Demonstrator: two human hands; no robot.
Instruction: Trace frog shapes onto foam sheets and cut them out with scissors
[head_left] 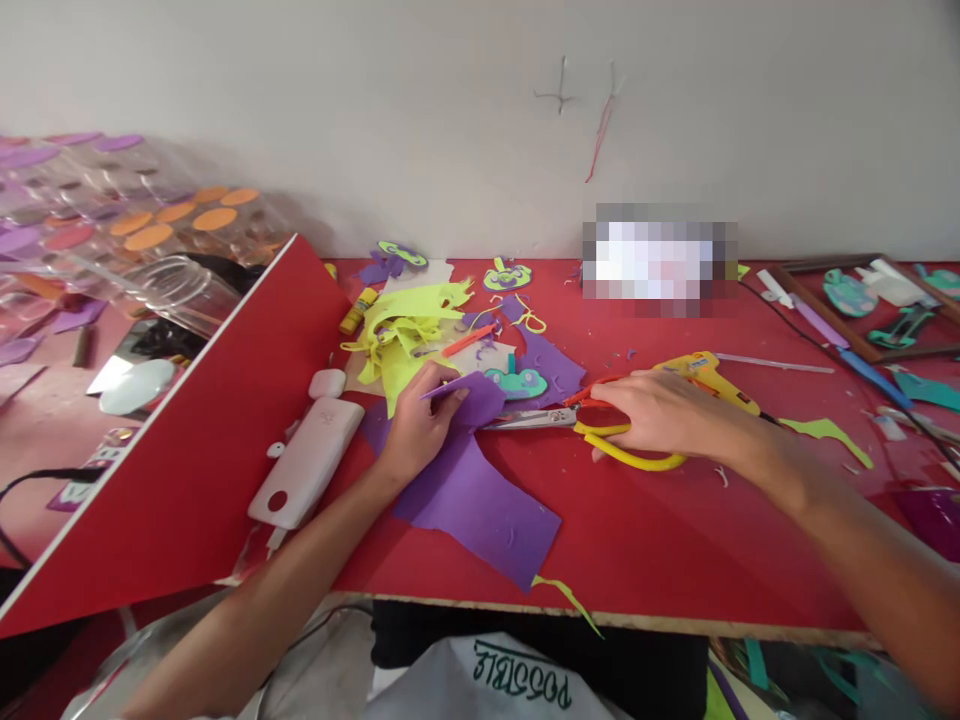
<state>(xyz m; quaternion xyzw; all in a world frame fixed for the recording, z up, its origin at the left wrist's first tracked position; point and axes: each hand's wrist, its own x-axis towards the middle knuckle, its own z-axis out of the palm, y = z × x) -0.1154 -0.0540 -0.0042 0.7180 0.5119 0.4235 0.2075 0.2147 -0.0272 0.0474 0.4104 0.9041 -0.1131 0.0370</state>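
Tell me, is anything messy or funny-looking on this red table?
Yes. Small purple and yellow snippets lie scattered over the red table. A thin yellow-green foam strip dangles off its front edge, beside the purple foam sheet under the left hand. A tangled heap of yellow foam offcuts sits behind.

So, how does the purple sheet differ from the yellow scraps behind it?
The purple sheet is large and lies mostly flat under the left hand; the yellow scraps are thin cut strips in a loose heap, untouched. The right hand rests on the scissors. Both lie on the red table.
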